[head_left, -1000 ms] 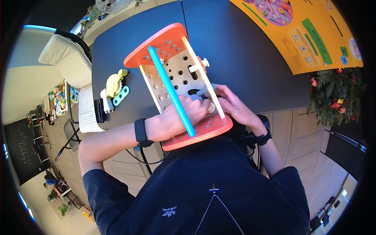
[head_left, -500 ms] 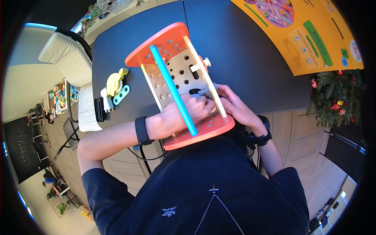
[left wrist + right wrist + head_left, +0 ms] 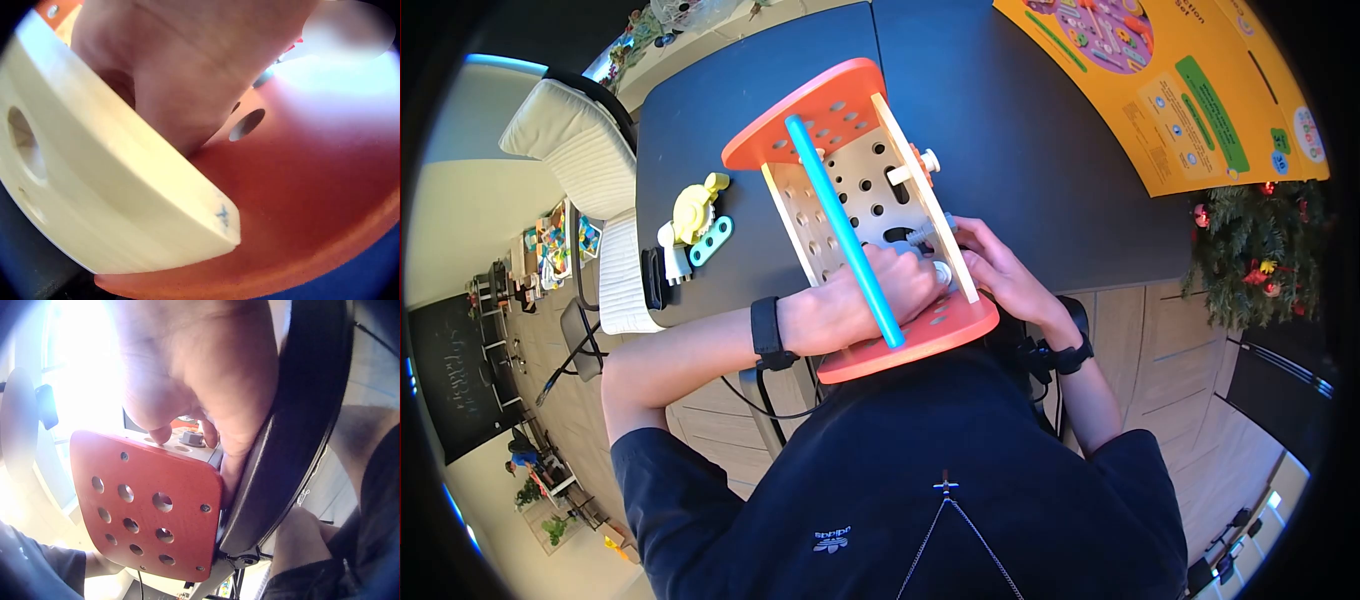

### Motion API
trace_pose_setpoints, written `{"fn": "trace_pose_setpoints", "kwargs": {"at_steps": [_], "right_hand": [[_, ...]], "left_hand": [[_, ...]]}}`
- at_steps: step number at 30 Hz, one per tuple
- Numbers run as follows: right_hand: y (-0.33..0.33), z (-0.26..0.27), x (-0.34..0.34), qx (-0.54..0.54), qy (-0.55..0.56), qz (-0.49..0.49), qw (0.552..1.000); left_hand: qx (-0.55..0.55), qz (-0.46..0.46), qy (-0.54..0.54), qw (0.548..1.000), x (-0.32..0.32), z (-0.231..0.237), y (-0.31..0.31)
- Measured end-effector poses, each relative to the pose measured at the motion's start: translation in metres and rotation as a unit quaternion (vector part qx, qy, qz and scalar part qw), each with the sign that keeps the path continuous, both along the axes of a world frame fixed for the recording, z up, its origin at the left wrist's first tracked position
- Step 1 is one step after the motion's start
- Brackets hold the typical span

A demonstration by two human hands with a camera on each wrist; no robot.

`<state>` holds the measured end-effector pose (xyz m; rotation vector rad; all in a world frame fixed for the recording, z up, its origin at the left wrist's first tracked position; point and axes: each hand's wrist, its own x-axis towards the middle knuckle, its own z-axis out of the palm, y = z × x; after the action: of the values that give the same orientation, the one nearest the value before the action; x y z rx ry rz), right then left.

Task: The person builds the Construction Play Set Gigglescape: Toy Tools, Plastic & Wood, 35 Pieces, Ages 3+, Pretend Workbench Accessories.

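Note:
A toy toolbox (image 3: 860, 345) with orange-red ends, pale wooden sides and a blue handle bar (image 3: 840, 215) stands at the table's near edge. My left hand (image 3: 905, 285) reaches inside under the bar, knuckles up and fingers curled toward the right side wall; its fingertips are hidden and I cannot tell what they hold. By its knuckles, a grey-blue bolt (image 3: 922, 233) sticks inward from that wall, and a white round piece (image 3: 942, 272) shows beside the fingers. Outside the same wall rests my right hand (image 3: 1005, 275), fingers around a grey hexagonal bolt head (image 3: 190, 439).
A white-headed fastener (image 3: 930, 160) with an orange piece sits farther along the right wall. Left of the box lie a yellow toy saw (image 3: 694, 212), a teal holed strip (image 3: 712, 241) and a black item (image 3: 654, 280). A yellow printed box (image 3: 1190, 90) stands at far right.
My left hand shifts slightly inside the box, its knuckles turning so the white round piece shows again. The toolbox has moved very slightly right in view; the right hand stays against the wall.

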<state>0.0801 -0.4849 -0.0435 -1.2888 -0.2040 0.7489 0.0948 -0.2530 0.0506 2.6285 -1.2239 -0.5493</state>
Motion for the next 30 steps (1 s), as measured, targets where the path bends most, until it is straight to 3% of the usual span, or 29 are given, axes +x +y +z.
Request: {"fn": "trace_pose_setpoints", "kwargs": {"at_steps": [7,10,13,16,19,23,25,30], "right_hand": [[0.000,-0.001,0.001,-0.004,-0.017,0.002,1.000],[-0.001,-0.002,0.001,-0.005,-0.019,0.001,1.000],[-0.001,-0.001,0.001,-0.002,-0.015,0.000,1.000],[0.000,0.000,0.001,0.006,-0.014,0.002,1.000],[-0.001,-0.001,0.001,0.007,-0.010,0.004,1.000],[0.000,0.000,0.001,0.006,-0.002,0.001,1.000],[0.000,0.000,0.000,0.006,0.000,-0.003,1.000],[-0.001,0.001,0.001,-0.008,-0.007,0.002,1.000]], "left_hand": [[0.015,0.033,0.078,0.996,0.007,-0.012,-0.004],[0.026,0.015,0.018,0.999,0.004,-0.009,-0.005],[0.057,-0.059,-0.144,0.986,-0.005,-0.017,0.002],[0.011,-0.120,-0.212,0.970,0.000,-0.020,0.006],[-0.019,-0.186,-0.252,0.949,0.011,-0.018,0.009],[0.016,-0.179,-0.271,0.946,0.007,-0.016,0.012],[0.003,-0.157,-0.278,0.948,0.006,-0.018,0.013],[0.001,-0.047,-0.102,0.994,0.001,-0.007,0.005]]}}
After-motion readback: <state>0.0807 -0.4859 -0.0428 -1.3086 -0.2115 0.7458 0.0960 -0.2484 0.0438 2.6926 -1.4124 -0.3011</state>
